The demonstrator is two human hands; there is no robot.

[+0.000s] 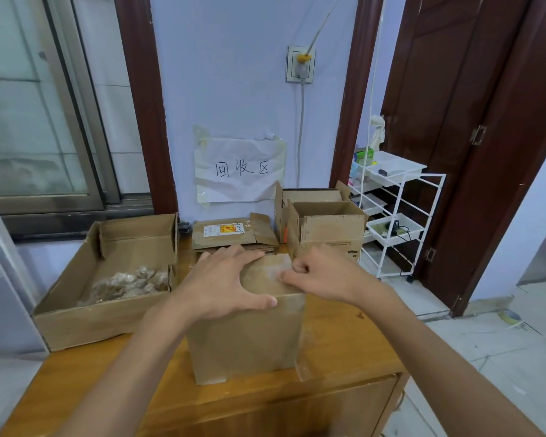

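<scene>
A closed brown cardboard box [249, 335] with clear tape across its top stands in the middle of the wooden cabinet top [344, 342]. My left hand [224, 282] lies spread on the box's top, fingers straight, thumb along the front top edge. My right hand [319, 275] is at the top's right side with fingers curled, pinching the clear tape [273, 268] there. The far part of the box's top is hidden behind my hands.
A wide open box [108, 279] holding crumpled tape sits at the left. Flattened cardboard [230, 233] lies behind, below a paper sign [240, 170]. Open boxes [327, 228] stand at the back right. A white wire rack [397, 216] and a dark door [454, 121] are to the right.
</scene>
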